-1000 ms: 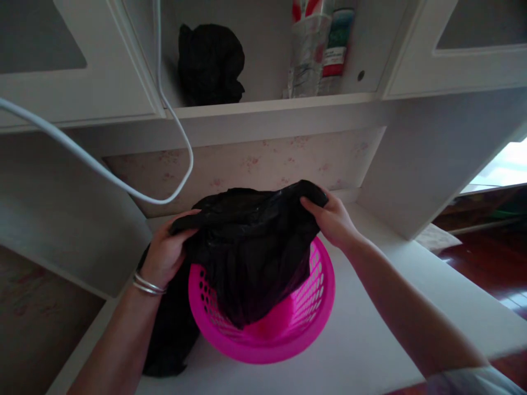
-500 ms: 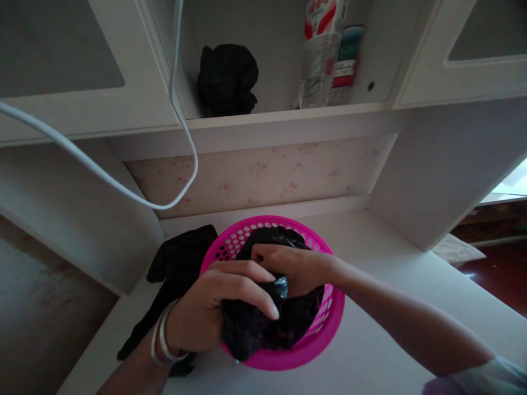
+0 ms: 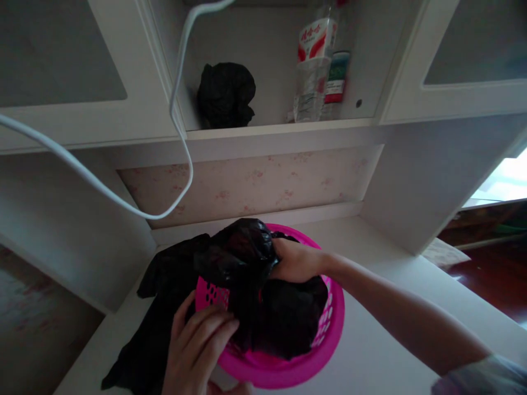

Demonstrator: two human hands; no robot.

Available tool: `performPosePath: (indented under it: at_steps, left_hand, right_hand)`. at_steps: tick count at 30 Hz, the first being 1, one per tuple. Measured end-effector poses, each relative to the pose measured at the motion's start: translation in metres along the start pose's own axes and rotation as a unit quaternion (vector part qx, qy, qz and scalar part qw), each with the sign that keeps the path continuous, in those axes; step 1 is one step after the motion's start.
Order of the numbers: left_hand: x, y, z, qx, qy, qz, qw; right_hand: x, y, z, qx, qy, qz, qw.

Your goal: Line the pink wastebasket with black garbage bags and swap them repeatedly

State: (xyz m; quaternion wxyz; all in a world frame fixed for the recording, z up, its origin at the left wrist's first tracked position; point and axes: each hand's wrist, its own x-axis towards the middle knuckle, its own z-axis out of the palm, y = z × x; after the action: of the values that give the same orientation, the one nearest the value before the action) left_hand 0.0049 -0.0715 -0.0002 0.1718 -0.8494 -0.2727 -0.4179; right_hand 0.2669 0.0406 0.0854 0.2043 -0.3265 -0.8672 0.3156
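Observation:
A pink perforated basket (image 3: 284, 378) stands on the white surface, with crumpled black plastic bags (image 3: 294, 318) inside it. My right hand (image 3: 297, 260) reaches in from the right and is closed on a black plastic bag (image 3: 234, 255), which bulges out over the basket's far left rim. Its fingertips are hidden in the folds. My left hand (image 3: 197, 345) is at the basket's near left rim, fingers stretched over the edge and thumb apart below them. More black plastic (image 3: 144, 340) lies spread to the left of the basket, partly behind that hand.
A white cable (image 3: 181, 104) hangs in a loop at upper left. On the cabinet shelf (image 3: 280, 128) above are a black bundle (image 3: 226, 94), a clear bottle (image 3: 312, 77) and a green-and-red labelled container (image 3: 336, 79). White side panels (image 3: 411, 181) flank the surface.
My left hand has let go of the black plastic and moved down and left to the basket rim. My right hand has raised the bag, which now spreads over the basket's left side.

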Motion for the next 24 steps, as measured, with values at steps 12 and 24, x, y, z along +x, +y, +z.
performPosePath:
  at_steps: [12, 24]
  left_hand:
    - [0.019, 0.025, 0.019, -0.039, -0.061, -0.131, 0.989]
    - [0.015, 0.005, 0.033, -0.002, 0.054, -0.165, 0.985]
  right_hand:
    - [0.035, -0.064, -0.001, 0.088, 0.099, -0.118, 0.984]
    - [0.066, -0.097, -0.127, 0.119, 0.504, -0.093, 0.850]
